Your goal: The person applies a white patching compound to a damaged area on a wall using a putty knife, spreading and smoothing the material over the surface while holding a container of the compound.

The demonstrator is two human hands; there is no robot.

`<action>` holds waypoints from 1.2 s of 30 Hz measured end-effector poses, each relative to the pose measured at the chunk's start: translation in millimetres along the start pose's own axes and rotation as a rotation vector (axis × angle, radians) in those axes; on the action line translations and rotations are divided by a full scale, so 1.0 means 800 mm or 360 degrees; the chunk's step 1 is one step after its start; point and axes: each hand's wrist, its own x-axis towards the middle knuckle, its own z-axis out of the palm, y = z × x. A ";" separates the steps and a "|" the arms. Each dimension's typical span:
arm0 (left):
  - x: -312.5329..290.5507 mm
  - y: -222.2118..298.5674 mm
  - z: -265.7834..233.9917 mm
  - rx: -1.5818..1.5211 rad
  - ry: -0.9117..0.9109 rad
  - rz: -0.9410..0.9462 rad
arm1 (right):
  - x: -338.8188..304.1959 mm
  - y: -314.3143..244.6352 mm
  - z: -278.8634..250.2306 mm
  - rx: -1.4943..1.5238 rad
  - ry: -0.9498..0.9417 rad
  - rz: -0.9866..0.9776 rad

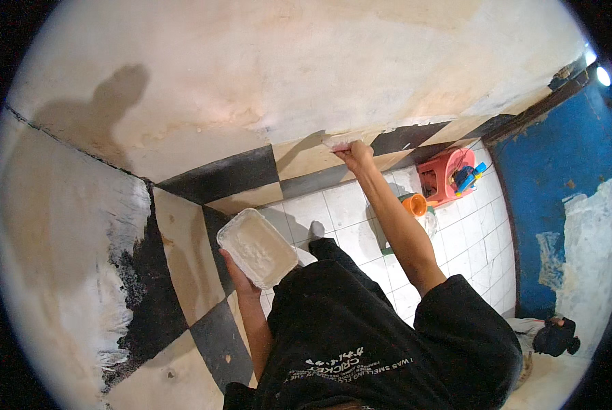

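My right hand [356, 154] reaches up to the wall [306, 68] and presses a small flat tool [335, 144], smeared with white filler, against the lower edge of the pale plastered area. Only the tool's tip shows past my fingers. My left hand [236, 273] holds a shallow white rectangular tray [257, 247] from underneath, close to my chest; pale filler covers its inside. Below the plastered area runs a band of black and beige checker squares [231, 174].
A white tiled floor [347, 205] lies below. On it stand a pink plastic stool [444, 176] carrying blue items and an orange container [415, 203]. A blue door [566, 178] with white patches is at the right. Another person [551, 336] crouches at lower right.
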 end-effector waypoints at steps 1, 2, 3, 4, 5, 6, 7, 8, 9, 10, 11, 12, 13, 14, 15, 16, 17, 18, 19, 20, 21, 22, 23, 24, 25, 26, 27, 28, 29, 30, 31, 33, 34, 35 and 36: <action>-0.001 0.003 0.004 -0.0004 0.0028 -0.0031 | 0.011 -0.011 0.003 0.0009 -0.0007 -0.0014; -0.001 0.004 0.008 -0.0007 0.0054 -0.0063 | 0.023 -0.025 0.008 0.0038 -0.0042 -0.0026; 0.001 0.002 0.010 0.0008 0.0049 -0.0053 | 0.035 -0.040 0.014 0.0094 -0.0098 -0.0029; 0.003 0.002 0.010 0.0029 0.0047 -0.0036 | 0.042 -0.055 0.026 0.0171 -0.0151 -0.0018; 0.007 0.001 0.010 0.0051 0.0042 -0.0023 | 0.045 -0.069 0.032 0.0207 -0.0188 -0.0018; 0.009 0.001 0.007 0.0071 0.0058 0.0005 | 0.035 -0.077 0.039 0.0226 -0.0222 -0.0008; 0.010 0.001 0.001 0.0093 0.0081 0.0026 | 0.010 -0.083 0.045 0.0204 -0.0253 -0.0005; 0.012 -0.001 -0.001 0.0110 0.0092 0.0044 | -0.018 -0.092 0.052 0.0182 -0.0284 -0.0008; 0.011 -0.001 0.000 0.0110 0.0091 0.0031 | -0.037 -0.098 0.052 0.0157 -0.0312 -0.0013; 0.011 0.002 0.003 0.0111 0.0089 0.0021 | -0.058 -0.108 0.050 0.0102 -0.0371 -0.0084; 0.010 0.003 0.006 0.0109 0.0092 0.0011 | -0.078 -0.120 0.043 0.0042 -0.0433 -0.0152; 0.008 0.005 0.009 0.0113 0.0098 -0.0007 | -0.095 -0.128 0.037 -0.0015 -0.0500 -0.0213; 0.011 0.007 0.014 0.0116 0.0095 -0.0022 | -0.109 -0.132 0.033 -0.0027 -0.0507 -0.0203; 0.012 0.008 0.016 0.0117 0.0096 -0.0035 | -0.121 -0.134 0.030 -0.0041 -0.0517 -0.0189; 0.014 0.006 0.013 0.0118 0.0064 0.0001 | -0.133 -0.131 0.029 -0.0051 -0.0536 -0.0181; 0.020 0.000 0.010 0.0118 0.0027 0.0034 | -0.145 -0.115 0.032 -0.0237 -0.0494 -0.0247; 0.024 -0.004 0.005 0.0117 -0.0008 0.0069 | -0.148 -0.094 0.036 -0.0191 -0.0498 -0.0131; 0.024 -0.003 0.009 0.0098 0.0003 0.0036 | -0.144 -0.073 0.039 -0.0146 -0.0497 -0.0023; 0.025 -0.003 0.014 0.0078 0.0006 0.0000 | -0.133 -0.052 0.042 -0.0117 -0.0555 0.0027; 0.025 -0.002 0.019 0.0059 0.0012 -0.0034 | -0.125 -0.033 0.048 -0.0087 -0.0617 0.0082; 0.023 0.000 0.020 0.0034 -0.0013 -0.0025 | -0.121 -0.018 0.063 0.0018 -0.0561 0.0166; 0.023 0.001 0.019 0.0013 -0.0041 -0.0019 | -0.112 -0.005 0.082 0.0125 -0.0501 0.0248; 0.022 0.003 0.019 -0.0008 -0.0069 -0.0014 | -0.104 0.002 0.098 0.0232 -0.0439 0.0330; 0.021 0.004 0.019 0.0002 -0.0055 0.0009 | -0.094 0.010 0.111 0.0227 -0.0414 0.0322; 0.018 0.005 0.022 0.0009 -0.0045 0.0031 | -0.085 0.012 0.124 0.0219 -0.0388 0.0310; 0.016 0.007 0.024 0.0016 -0.0036 0.0054 | -0.079 0.015 0.134 0.0212 -0.0363 0.0296; 0.014 0.008 0.023 0.0022 -0.0022 0.0061 | -0.082 0.014 0.145 0.0271 -0.0336 0.0267; 0.012 0.010 0.022 0.0029 -0.0010 0.0068 | -0.079 0.013 0.151 0.0213 -0.0402 0.0256; 0.010 0.012 0.021 0.0036 0.0001 0.0074 | -0.076 0.010 0.159 0.0156 -0.0468 0.0244; 0.013 0.009 0.016 0.0015 -0.0014 0.0078 | -0.066 0.004 0.163 0.0101 -0.0526 0.0228; 0.014 0.007 0.008 -0.0004 -0.0016 0.0087 | -0.060 -0.007 0.176 0.0406 -0.0484 0.0453; 0.012 0.006 -0.005 -0.0016 -0.0004 0.0091 | -0.078 -0.033 0.190 0.0385 -0.0604 0.0407; 0.007 0.009 -0.007 -0.0008 0.0013 0.0091 | -0.102 -0.050 0.204 0.0373 -0.0667 0.0390; 0.002 0.012 -0.010 -0.0005 0.0035 0.0089 | -0.134 -0.067 0.214 0.0451 -0.0649 0.0456; -0.004 0.015 -0.014 -0.0063 0.0051 0.0051 | -0.168 -0.085 0.224 0.0531 -0.0629 0.0523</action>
